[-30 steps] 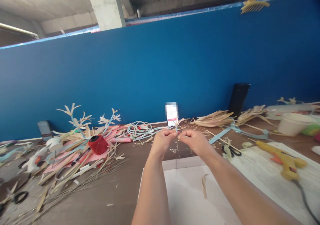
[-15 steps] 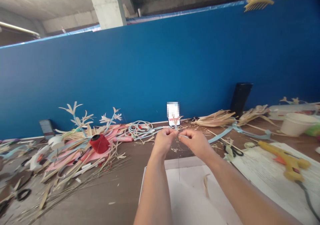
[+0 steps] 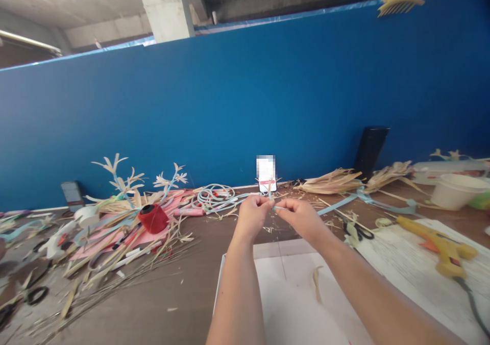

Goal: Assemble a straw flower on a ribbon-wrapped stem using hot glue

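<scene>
My left hand is closed in a pinch around the stem of a small corn-husk flower, whose pale petals poke up above the fingertips. A thin wire stem hangs below the hands. Close beside it, my right hand pinches a light blue ribbon against the stem; the ribbon trails off to the right over the table. The fingertips of both hands nearly meet. Just behind them a phone leans upright against the blue partition.
Dried husk bundles lie at the back right, near a white cup. A yellow glue gun rests on paper. Finished husk flowers, a red thread spool and scissors are on the left. A white tray sits beneath my arms.
Below the hands, the wire's lower end has swung slightly right. Both hands keep nearly the same place and grip.
</scene>
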Tool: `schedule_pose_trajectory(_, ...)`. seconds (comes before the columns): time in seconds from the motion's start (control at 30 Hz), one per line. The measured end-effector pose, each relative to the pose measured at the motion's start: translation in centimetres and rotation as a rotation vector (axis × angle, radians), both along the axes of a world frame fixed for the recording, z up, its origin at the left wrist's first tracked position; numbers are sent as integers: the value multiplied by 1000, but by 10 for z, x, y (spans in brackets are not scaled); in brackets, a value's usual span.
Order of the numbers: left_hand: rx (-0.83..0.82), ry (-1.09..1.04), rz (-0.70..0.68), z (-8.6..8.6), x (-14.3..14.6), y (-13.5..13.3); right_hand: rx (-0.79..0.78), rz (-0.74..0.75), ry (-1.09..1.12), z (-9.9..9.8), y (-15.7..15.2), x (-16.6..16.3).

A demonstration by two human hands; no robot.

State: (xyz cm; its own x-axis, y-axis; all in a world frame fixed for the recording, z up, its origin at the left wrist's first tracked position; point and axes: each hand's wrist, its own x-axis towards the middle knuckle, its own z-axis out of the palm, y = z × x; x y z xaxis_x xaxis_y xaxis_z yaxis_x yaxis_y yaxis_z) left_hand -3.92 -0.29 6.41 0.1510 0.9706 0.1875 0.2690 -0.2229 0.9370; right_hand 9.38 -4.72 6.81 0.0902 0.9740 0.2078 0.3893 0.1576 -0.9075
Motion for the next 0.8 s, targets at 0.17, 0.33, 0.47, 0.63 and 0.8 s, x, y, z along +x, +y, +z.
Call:
schedule_pose_trajectory(0.17,71,93,9,-3,0,4,-7,28,30,-3,2,0)
schedule_pose_trajectory(0.33,95,99,16,-5,0,5,-3,-3,-34,-3,4,1)
schedule_pose_trajectory(0.47,107,133,31,-5,1,4,-11,-20,-60,-3,4,1)
schedule_pose_trajectory(0.63,86,91,31,-5,2,3,-43,-32,-27,-5,5,2)
schedule_pose_trajectory(0.8,-21,-105,-20,-1,-1,-1,-120,-11,130,1,2,4)
